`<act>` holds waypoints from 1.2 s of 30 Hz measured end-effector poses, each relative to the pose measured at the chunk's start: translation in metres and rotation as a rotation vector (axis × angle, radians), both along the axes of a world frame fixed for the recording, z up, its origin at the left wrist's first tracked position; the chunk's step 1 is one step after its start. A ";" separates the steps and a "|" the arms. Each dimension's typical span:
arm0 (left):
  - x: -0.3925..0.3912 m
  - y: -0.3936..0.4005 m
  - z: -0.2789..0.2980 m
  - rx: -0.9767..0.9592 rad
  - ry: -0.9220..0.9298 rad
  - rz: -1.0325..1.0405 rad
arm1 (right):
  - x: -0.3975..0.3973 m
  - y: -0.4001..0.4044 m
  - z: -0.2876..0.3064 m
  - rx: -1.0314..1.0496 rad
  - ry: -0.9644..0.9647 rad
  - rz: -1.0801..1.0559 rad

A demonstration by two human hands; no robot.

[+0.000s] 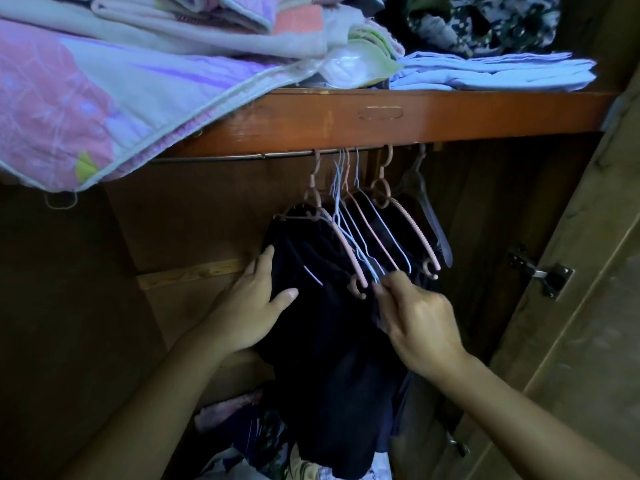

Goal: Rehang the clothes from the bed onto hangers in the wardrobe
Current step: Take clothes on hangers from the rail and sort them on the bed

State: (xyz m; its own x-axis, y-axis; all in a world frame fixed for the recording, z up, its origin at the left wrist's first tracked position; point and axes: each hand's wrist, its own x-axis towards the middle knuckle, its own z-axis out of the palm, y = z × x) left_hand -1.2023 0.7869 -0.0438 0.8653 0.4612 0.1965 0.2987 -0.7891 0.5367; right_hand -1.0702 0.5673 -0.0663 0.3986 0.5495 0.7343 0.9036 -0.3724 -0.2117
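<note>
Hangers (360, 230) first: we've got a bunch of them crowded together on the metal rail (214, 156) right under the orange wooden shelf (346, 119). A couple are thick pink plastic ones with ring necks, several are thin blue and pink wire ones, and a dark one hangs at the far right.

Our left hand (256, 299) is on the dark garment (332, 358) hanging from the leftmost pink hanger, fingers fairly straight and spread, thumb sticking out across the front of the fabric, so we're pressing or steadying it rather than clutching it. Our right hand (419, 323) is just beside it, fingers curled in and pinching the low end of the thin blue wire hangers, right next to the hooked tip of the pink hanger. It's dim in there, so we can't quite tell if it's one wire or two between the fingertips.

The dark garment drops down into the lower part of the wardrobe, where a jumble of other clothes (242, 431) is piled at the bottom.

Up on the shelf sit a pink and lilac quilt (86, 109) drooping over the edge, folded pale blue fabric (495, 72) and something camouflage-patterned (481, 26). The wardrobe door (588, 306) stands open on the right, hinge (540, 271) showing.
</note>
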 end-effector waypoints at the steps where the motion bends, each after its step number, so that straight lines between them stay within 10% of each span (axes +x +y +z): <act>1: 0.002 -0.003 -0.002 -0.002 -0.034 -0.019 | -0.004 -0.016 -0.001 0.002 -0.026 -0.013; 15: 0.066 -0.104 0.005 0.190 -0.310 -0.453 | -0.046 -0.240 0.009 -0.051 -0.264 -0.400; 36: 0.141 -0.400 -0.042 -0.194 -0.057 -1.382 | -0.214 -0.472 -0.011 0.169 0.449 -1.196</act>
